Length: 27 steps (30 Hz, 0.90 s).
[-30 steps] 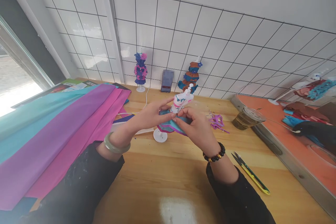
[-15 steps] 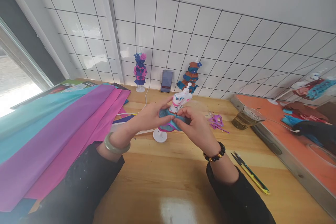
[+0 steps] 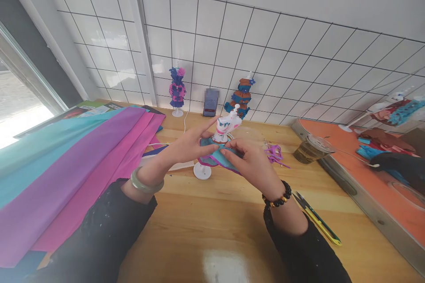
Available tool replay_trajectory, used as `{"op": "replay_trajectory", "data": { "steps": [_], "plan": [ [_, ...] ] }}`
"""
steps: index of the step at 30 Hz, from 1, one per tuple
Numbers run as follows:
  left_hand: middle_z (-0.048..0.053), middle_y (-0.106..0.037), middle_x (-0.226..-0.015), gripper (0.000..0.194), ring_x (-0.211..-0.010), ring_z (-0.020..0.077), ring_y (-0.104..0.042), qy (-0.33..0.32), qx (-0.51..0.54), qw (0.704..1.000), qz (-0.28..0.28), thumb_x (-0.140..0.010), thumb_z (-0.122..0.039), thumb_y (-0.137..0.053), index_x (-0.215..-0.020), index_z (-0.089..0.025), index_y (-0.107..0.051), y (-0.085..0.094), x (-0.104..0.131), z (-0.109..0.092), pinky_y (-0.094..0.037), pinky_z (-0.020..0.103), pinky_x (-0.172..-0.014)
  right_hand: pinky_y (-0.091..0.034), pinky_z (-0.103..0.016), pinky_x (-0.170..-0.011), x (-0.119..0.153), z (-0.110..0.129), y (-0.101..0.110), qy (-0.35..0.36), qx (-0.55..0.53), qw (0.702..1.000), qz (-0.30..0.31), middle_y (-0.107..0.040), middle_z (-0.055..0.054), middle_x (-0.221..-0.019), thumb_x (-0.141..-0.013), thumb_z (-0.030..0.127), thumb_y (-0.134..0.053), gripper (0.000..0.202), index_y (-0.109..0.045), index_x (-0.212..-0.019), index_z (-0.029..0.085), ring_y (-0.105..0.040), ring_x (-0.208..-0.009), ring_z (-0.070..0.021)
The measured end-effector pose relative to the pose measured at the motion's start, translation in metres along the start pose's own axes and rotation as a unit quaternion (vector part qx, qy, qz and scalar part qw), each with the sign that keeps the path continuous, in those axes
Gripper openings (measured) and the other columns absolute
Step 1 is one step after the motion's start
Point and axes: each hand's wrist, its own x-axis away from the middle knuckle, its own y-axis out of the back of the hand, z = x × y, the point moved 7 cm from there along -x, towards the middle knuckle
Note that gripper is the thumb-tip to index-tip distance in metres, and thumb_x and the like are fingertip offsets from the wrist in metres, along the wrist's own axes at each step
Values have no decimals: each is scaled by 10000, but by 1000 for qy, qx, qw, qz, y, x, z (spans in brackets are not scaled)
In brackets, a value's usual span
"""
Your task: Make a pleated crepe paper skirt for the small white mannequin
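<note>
A small white dress-form mannequin [image 3: 227,126] with pink and teal markings leans to the right on a round white base [image 3: 202,171]. Around its waist lies a light-blue skirt [image 3: 217,155] with a purple-magenta edge. My left hand [image 3: 187,145] grips the skirt's left side, thumb on top, the other fingers partly behind the form. On the right, my right hand [image 3: 250,159] pinches the skirt close to the waist between thumb and fingers. Both hands touch the blue material; the far side of the skirt is hidden.
Turquoise, purple and pink sheets [image 3: 83,168] cover the left side. Two dressed mannequins [image 3: 177,90] and a phone [image 3: 210,102] stand by the tiled wall. To the right are purple scraps [image 3: 275,154], a lidded cup [image 3: 312,148], yellow-and-black snips [image 3: 318,220] and an orange surface [image 3: 375,177].
The mannequin has shifted slightly left. My right hand has moved a little right and down, and the skirt's front now spreads further to the right.
</note>
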Motion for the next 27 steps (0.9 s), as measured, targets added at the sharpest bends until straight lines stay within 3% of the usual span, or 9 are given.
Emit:
{"op": "replay_trajectory", "data": {
  "steps": [5,12,22,27],
  "plan": [
    [38,-667,-1085,704,-973,172,-609,-21,-22,999,-14,-816,-281,-570,-1442,-233,-252,2,0,-7,-474,259,-804,-373,-274,-551,1,3,-1,12,-11,1000,5,-639,12,-702,-872,303,-526,169,-651,-808,210,-522,-613,-130],
    [26,-678,-1037,655,-903,150,-617,-56,-44,997,-6,-817,-238,-556,-1418,-240,-296,0,0,-15,-484,252,-777,-428,-287,-651,0,9,1,51,-47,997,15,-679,-21,-827,-870,248,-529,150,-672,-874,203,-581,-749,-156],
    [56,-655,-1059,541,-952,179,-606,-44,-47,998,7,-812,-290,-558,-1333,-216,-428,1,1,-12,-480,283,-817,-429,-267,-611,-4,-9,-4,-2,-97,995,-10,-650,-8,-790,-834,294,-574,108,-637,-854,208,-568,-707,-145],
    [45,-641,-1041,568,-897,173,-596,-44,-47,998,14,-811,-277,-562,-1352,-243,-393,2,2,-15,-470,270,-764,-438,-277,-604,-3,-7,-3,3,-105,994,-19,-648,-16,-767,-833,301,-565,117,-631,-834,204,-565,-684,-153]
  ]
}}
